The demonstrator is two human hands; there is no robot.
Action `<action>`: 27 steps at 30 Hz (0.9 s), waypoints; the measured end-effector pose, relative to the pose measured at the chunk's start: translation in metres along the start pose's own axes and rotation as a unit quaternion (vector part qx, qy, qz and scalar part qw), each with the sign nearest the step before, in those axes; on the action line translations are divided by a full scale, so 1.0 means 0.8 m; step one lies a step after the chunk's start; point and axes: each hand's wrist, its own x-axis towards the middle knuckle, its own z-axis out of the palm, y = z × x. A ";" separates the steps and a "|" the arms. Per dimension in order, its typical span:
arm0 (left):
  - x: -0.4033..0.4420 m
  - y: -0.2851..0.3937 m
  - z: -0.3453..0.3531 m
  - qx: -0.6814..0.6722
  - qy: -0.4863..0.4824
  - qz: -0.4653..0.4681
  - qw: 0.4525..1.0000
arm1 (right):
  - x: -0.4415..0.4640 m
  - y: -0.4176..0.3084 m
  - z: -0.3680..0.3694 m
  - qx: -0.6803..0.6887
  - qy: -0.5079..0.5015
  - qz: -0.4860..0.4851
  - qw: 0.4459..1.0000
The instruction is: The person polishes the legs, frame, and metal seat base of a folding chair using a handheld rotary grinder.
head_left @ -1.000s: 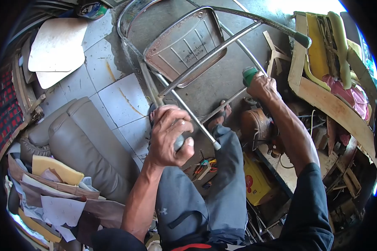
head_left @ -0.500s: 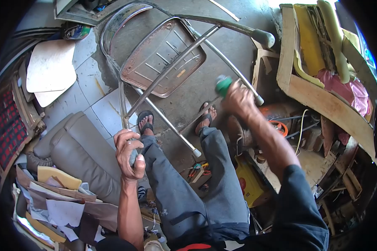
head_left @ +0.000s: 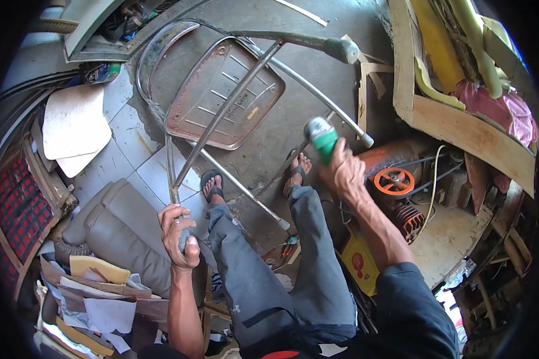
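My left hand (head_left: 179, 236) is closed around the lower end of a metal chair leg, over its grey rubber foot (head_left: 184, 240). The upturned chair has a chrome tube frame (head_left: 221, 113) and a rusty-edged seat pan (head_left: 230, 96) whose underside faces me. Another grey rubber foot (head_left: 342, 50) caps the leg at upper right. In my right hand (head_left: 346, 173) is a green cylinder with a pale rounded end (head_left: 323, 139), like a can or bottle; motion blurs it. It is raised toward me, to the right of the seat, and I cannot tell whether it touches the frame.
At right stands a compressor with an orange wheel (head_left: 393, 182), below a wooden furniture frame (head_left: 467, 140). A grey cushion (head_left: 126, 224) and fabric scraps (head_left: 111, 314) lie at left. Pale boards (head_left: 75, 122) rest on the tiles. Pliers (head_left: 288, 245) lie between my legs.
My right hand has come down toward me, and the green cylinder has swung to point up and left. The left hand keeps its grip on the chair leg. The whole view has shifted slightly.
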 end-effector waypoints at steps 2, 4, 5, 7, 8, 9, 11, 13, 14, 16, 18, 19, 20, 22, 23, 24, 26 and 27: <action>0.001 -0.004 0.000 -0.004 0.008 0.010 1.000 | 0.008 0.003 -0.003 0.040 0.009 0.039 0.998; 0.002 -0.002 -0.005 0.001 -0.007 0.016 1.000 | -0.022 0.002 0.028 0.025 0.049 0.021 0.998; 0.003 -0.003 -0.007 0.003 -0.017 0.022 1.000 | -0.047 -0.002 0.038 0.042 -0.010 0.009 0.999; 0.007 -0.006 -0.006 0.005 -0.024 0.045 0.999 | -0.086 -0.006 0.056 0.070 -0.093 -0.013 0.993; 0.006 -0.008 -0.007 0.002 -0.033 0.048 0.998 | -0.100 -0.009 0.065 0.081 -0.123 -0.022 0.989; 0.006 -0.011 -0.008 0.000 -0.042 0.049 0.998 | -0.110 -0.011 0.069 0.094 -0.103 0.002 0.990; 0.007 -0.016 -0.006 -0.012 -0.048 0.059 0.997 | -0.094 0.007 0.093 0.134 -0.008 0.015 0.991; 0.003 -0.018 -0.009 -0.020 -0.064 0.060 0.996 | -0.064 0.014 0.100 0.185 0.075 0.060 0.978; 0.002 -0.016 -0.009 -0.025 -0.057 0.059 0.996 | -0.046 0.014 0.087 0.202 0.071 0.091 0.973; 0.006 -0.022 0.006 -0.033 -0.031 0.081 0.996 | -0.029 0.007 0.093 0.245 0.106 0.113 0.957; -0.003 -0.035 0.012 -0.086 0.013 0.082 0.993 | -0.045 0.002 0.127 0.271 0.134 0.081 0.950; -0.004 -0.038 0.013 -0.075 0.024 0.098 0.992 | -0.065 -0.001 0.143 0.272 0.122 0.069 0.952; -0.006 -0.036 0.015 -0.068 0.015 0.105 0.992 | -0.089 -0.004 0.148 0.293 0.093 0.072 0.949; -0.003 -0.034 0.027 -0.114 0.100 0.097 0.984 | -0.119 0.003 0.189 0.322 0.106 0.030 0.940; -0.005 -0.052 0.028 -0.166 0.102 0.119 0.974 | -0.096 0.010 0.195 0.326 0.132 0.021 0.936; 0.006 -0.059 0.036 -0.168 0.105 0.142 0.970 | -0.080 0.016 0.201 0.344 0.186 0.015 0.920; -0.001 -0.056 0.032 -0.208 0.115 0.143 0.961 | -0.059 0.021 0.196 0.398 0.208 0.068 0.891; -0.006 -0.057 0.029 -0.204 0.115 0.150 0.961 | -0.036 0.030 0.189 0.431 0.205 0.082 0.875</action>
